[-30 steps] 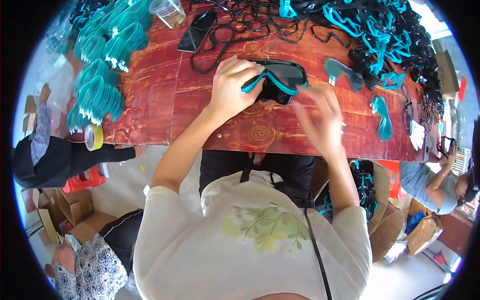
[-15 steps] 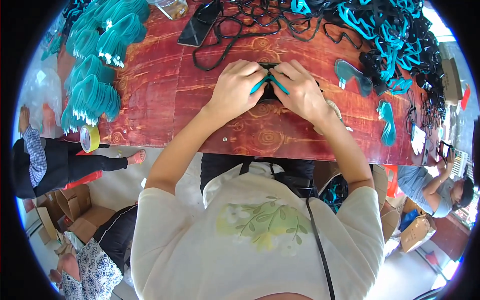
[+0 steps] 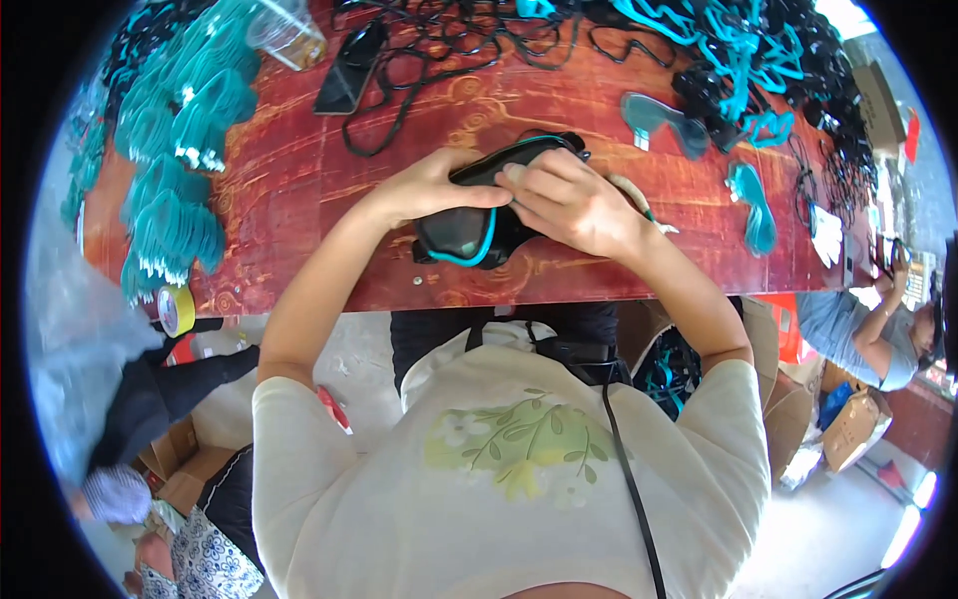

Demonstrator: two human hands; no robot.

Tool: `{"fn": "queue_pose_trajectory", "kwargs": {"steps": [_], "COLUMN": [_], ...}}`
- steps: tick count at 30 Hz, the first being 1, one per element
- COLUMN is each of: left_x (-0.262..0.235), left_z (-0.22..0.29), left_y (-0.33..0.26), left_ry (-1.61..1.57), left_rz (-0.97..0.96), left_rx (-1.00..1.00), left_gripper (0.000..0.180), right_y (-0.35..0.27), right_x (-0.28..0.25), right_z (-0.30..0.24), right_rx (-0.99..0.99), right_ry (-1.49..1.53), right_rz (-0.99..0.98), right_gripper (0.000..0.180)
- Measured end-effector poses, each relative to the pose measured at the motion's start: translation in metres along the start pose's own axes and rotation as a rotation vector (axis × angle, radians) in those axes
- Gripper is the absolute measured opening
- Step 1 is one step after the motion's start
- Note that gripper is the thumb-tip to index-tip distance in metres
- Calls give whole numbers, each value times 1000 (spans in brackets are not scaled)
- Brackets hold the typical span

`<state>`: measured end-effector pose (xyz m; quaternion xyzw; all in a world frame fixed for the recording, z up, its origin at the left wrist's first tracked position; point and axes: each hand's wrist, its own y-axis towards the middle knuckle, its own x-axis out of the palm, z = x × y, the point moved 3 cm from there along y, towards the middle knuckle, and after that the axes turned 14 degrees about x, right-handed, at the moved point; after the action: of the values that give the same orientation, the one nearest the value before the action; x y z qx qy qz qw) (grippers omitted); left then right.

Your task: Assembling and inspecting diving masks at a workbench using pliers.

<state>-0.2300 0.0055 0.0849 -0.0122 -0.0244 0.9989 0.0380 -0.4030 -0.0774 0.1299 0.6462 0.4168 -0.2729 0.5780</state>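
Black swim goggles (image 3: 454, 234) with a turquoise rim lie slanted above the red wooden table, one dark lens toward me. My left hand (image 3: 431, 187) is closed on their upper left side, its thumb stretched across the middle. Over the centre and right part, my right hand (image 3: 571, 203) presses bent fingers together against the goggles. Whether a small part sits between those fingertips is hidden. Just right of my right hand lies a pale, curved object (image 3: 631, 192), partly covered by my wrist.
Stacks of teal lenses (image 3: 172, 222) stand at left, near a yellow tape roll (image 3: 177, 310). A phone (image 3: 345, 84) and clear plastic container (image 3: 287, 35) lie beyond. Black and turquoise frames (image 3: 743, 60) pile up far right. Loose lenses (image 3: 755, 210) rest nearer. Other people sit both sides.
The goggles have turned to a slant, showing a lens. My left hand has shifted left and my right hand lies across the middle. A person at left has moved.
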Motion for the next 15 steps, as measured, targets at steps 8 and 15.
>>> {"fn": "queue_pose_trajectory", "kwargs": {"steps": [8, 15], "left_x": [26, 31], "left_z": [2, 28], "left_y": [-3, -14], "left_ry": [-381, -490], "left_rz": [4, 649], "left_rx": [-240, 324], "left_gripper": [43, 30], "right_y": [-22, -112], "right_x": [-22, -4], "right_z": [19, 26], "right_rx": [327, 860], "right_ry": [201, -199], "right_rz": [25, -139], "right_gripper": [64, 110]}}
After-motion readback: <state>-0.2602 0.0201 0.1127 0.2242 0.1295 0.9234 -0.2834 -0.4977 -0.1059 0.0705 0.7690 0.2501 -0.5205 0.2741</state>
